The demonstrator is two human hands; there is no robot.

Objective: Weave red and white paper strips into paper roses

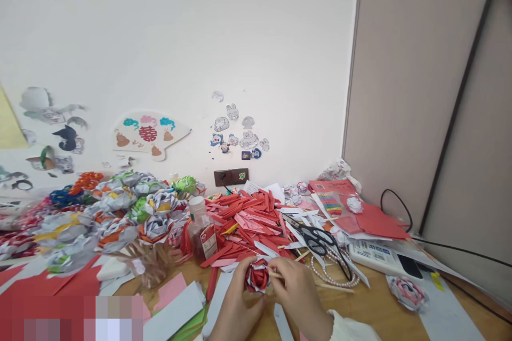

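Low in the middle of the view, both my hands close round a small red and white paper rose. My left hand cups it from the left and below. My right hand grips it from the right, with a thin wooden stick pinched at the fingertips against the rose. Just behind the rose lies a heap of folded red paper strips on the wooden table.
Black scissors and a string of pearl beads lie right of my hands. A small bottle and a clear cup of sticks stand to the left, many finished paper flowers behind them. Red sheets, cards and cables fill the right side.
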